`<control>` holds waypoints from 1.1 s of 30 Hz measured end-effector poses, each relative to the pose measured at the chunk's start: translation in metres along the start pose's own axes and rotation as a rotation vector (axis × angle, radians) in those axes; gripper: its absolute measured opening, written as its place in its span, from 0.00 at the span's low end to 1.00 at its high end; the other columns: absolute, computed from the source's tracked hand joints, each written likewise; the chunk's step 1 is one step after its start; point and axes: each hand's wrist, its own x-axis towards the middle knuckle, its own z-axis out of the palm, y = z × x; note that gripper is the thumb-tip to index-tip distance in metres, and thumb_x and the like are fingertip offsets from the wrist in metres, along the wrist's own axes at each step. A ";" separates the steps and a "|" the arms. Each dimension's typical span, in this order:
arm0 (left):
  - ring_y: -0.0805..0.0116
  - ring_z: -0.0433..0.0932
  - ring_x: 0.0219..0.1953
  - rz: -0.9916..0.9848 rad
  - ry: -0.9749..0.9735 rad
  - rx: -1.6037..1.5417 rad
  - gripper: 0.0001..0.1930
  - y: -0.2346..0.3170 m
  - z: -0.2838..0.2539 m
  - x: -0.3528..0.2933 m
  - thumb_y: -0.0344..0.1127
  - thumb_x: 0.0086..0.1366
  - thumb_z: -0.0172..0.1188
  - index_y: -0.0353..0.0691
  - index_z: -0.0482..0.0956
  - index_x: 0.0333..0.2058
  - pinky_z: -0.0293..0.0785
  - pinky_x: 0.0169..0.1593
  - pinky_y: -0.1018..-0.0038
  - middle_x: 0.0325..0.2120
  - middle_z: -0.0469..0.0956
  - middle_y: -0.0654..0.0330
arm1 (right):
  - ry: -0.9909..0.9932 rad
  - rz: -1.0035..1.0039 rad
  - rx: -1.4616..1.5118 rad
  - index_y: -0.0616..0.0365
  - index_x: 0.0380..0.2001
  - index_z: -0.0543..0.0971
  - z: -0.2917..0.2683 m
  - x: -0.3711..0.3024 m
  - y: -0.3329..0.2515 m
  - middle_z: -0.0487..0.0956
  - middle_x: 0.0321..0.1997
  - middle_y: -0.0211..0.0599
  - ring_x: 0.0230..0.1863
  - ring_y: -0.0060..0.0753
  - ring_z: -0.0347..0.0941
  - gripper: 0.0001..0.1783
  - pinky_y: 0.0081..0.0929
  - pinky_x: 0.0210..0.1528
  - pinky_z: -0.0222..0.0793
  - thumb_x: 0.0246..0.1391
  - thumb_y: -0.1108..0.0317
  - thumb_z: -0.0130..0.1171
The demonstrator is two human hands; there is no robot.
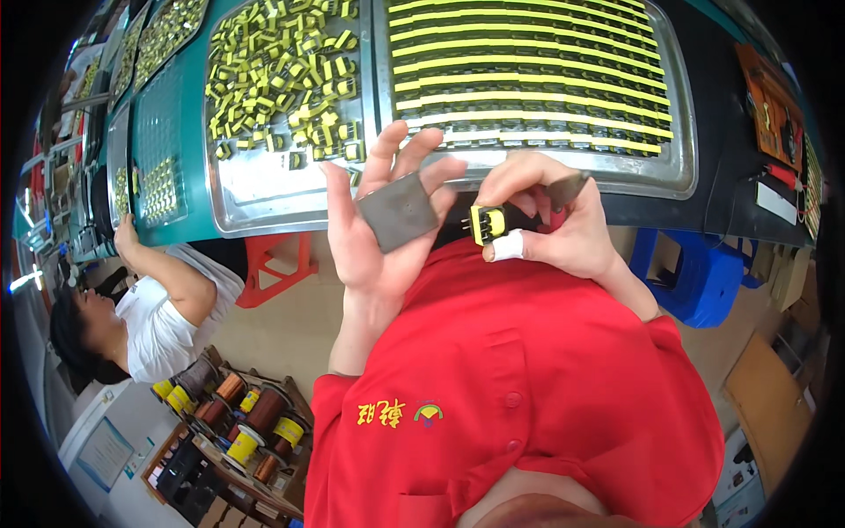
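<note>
A person in a red shirt point(519, 378) works at a table point(180, 101), both hands raised over its near edge. The left hand point(365, 260) is turned palm up, its fingers spread and unclenched, with a flat dark grey rectangular plate point(398, 212) resting across it. Just to the right, the right hand point(572, 231), its thumb wrapped in white tape point(508, 246), grasps a small yellow-and-black component point(488, 226) between thumb and fingers, metal pins pointing left. On the table beyond, a left metal tray point(282, 211) holds similar pieces loosely heaped; a right metal tray point(647, 179) holds tidy rows. Far left, another person point(167, 317) in white reaches toward the table.
</note>
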 end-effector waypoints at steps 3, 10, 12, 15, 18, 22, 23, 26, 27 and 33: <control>0.48 0.60 0.64 0.043 0.104 0.118 0.40 -0.013 0.018 0.004 0.70 0.66 0.28 0.42 0.62 0.61 0.57 0.65 0.56 0.61 0.62 0.48 | -0.091 -0.134 -0.384 0.59 0.36 0.79 0.000 0.006 0.002 0.79 0.37 0.31 0.32 0.19 0.68 0.18 0.17 0.31 0.56 0.37 0.78 0.70; 0.51 0.55 0.67 0.023 -0.022 0.321 0.46 -0.016 0.016 0.004 0.75 0.62 0.21 0.43 0.57 0.64 0.50 0.68 0.54 0.64 0.57 0.50 | -0.064 -0.311 -0.618 0.58 0.35 0.79 0.008 0.013 0.007 0.79 0.34 0.34 0.34 0.36 0.73 0.20 0.28 0.36 0.67 0.31 0.80 0.64; 0.44 0.55 0.67 0.048 0.054 0.446 0.46 -0.019 0.020 0.003 0.75 0.63 0.25 0.44 0.57 0.65 0.51 0.68 0.52 0.65 0.55 0.46 | -0.041 -0.343 -0.646 0.55 0.35 0.79 0.008 0.014 0.006 0.78 0.32 0.32 0.33 0.37 0.72 0.23 0.31 0.34 0.66 0.28 0.81 0.63; 0.45 0.55 0.66 0.074 0.049 0.539 0.47 -0.021 0.020 0.002 0.75 0.62 0.24 0.43 0.55 0.65 0.52 0.67 0.54 0.65 0.55 0.46 | -0.102 -0.420 -0.750 0.60 0.35 0.80 0.008 0.015 0.004 0.80 0.33 0.36 0.29 0.35 0.73 0.15 0.27 0.33 0.65 0.39 0.74 0.65; 0.47 0.57 0.65 0.116 0.018 0.701 0.48 -0.024 0.017 0.001 0.76 0.61 0.22 0.42 0.53 0.66 0.55 0.66 0.56 0.65 0.55 0.47 | -0.111 -0.591 -0.967 0.59 0.34 0.80 0.010 0.016 0.002 0.80 0.31 0.37 0.25 0.36 0.71 0.16 0.29 0.28 0.62 0.35 0.70 0.68; 0.47 0.60 0.63 0.151 0.002 0.838 0.50 -0.026 0.020 0.000 0.78 0.59 0.22 0.42 0.52 0.66 0.57 0.64 0.57 0.64 0.56 0.47 | -0.095 -0.619 -0.984 0.58 0.33 0.80 0.012 0.016 0.003 0.79 0.30 0.36 0.25 0.36 0.70 0.19 0.28 0.27 0.62 0.31 0.72 0.68; 0.47 0.60 0.63 0.149 0.003 0.836 0.50 -0.026 0.020 0.000 0.78 0.59 0.22 0.42 0.52 0.66 0.57 0.64 0.57 0.64 0.56 0.47 | -0.111 -0.603 -0.983 0.58 0.34 0.80 0.012 0.016 0.002 0.79 0.30 0.36 0.25 0.35 0.70 0.20 0.28 0.27 0.62 0.29 0.73 0.67; 0.48 0.62 0.62 0.153 0.063 0.854 0.53 -0.025 0.024 0.000 0.81 0.56 0.24 0.42 0.50 0.66 0.59 0.63 0.57 0.62 0.58 0.46 | -0.104 -0.629 -0.992 0.58 0.34 0.80 0.013 0.019 0.005 0.79 0.30 0.34 0.25 0.35 0.70 0.21 0.28 0.27 0.61 0.28 0.74 0.67; 0.48 0.62 0.62 0.146 0.060 0.853 0.53 -0.025 0.024 0.000 0.81 0.56 0.24 0.42 0.50 0.66 0.59 0.63 0.57 0.62 0.58 0.46 | -0.092 -0.674 -0.996 0.58 0.34 0.80 0.014 0.020 0.007 0.79 0.31 0.34 0.25 0.34 0.70 0.21 0.28 0.26 0.61 0.28 0.74 0.67; 0.54 0.64 0.60 0.181 0.080 0.770 0.53 -0.028 0.015 0.002 0.80 0.56 0.18 0.41 0.43 0.68 0.58 0.62 0.60 0.61 0.58 0.46 | -0.100 -0.670 -1.087 0.57 0.34 0.80 0.017 0.019 0.004 0.79 0.30 0.33 0.27 0.34 0.70 0.21 0.27 0.27 0.61 0.28 0.74 0.67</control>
